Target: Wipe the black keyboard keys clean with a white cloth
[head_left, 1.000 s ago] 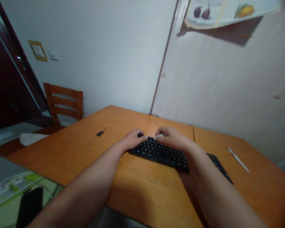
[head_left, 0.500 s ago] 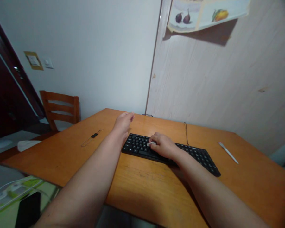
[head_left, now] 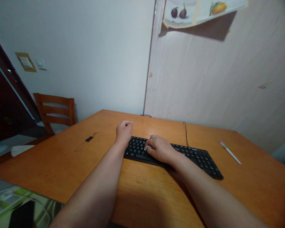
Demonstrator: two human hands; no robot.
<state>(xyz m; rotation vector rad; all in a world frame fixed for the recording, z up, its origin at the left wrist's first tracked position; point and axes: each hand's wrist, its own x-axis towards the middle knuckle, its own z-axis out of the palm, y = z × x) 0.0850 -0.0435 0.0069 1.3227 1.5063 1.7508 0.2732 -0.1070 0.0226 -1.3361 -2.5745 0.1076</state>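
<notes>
A black keyboard (head_left: 140, 156) lies slightly askew on the wooden table, its number pad toward the right. My right hand (head_left: 160, 148) rests over its letter keys, fingers pinched on a crumpled white wipe (head_left: 147, 147) pressed against the keys. Just past the keyboard's left end is my left hand (head_left: 124, 132), curled into a loose fist with the wrist beside the keyboard's edge. The inside of that fist is hidden, so I cannot tell whether anything is in it.
A white-handled brush (head_left: 230, 152) lies at the right. Left on the table (head_left: 142, 180) is a small black piece with thin wire loops (head_left: 89, 139). A cable (head_left: 186, 133) runs behind the keyboard. A wooden chair (head_left: 54, 110) stands far left, a dark phone (head_left: 22, 214) lower left.
My left hand has come down closer to the keyboard's left end, its fingers more curled. My right hand has slid a little left over the keys with the wipe. The view has shifted slightly.
</notes>
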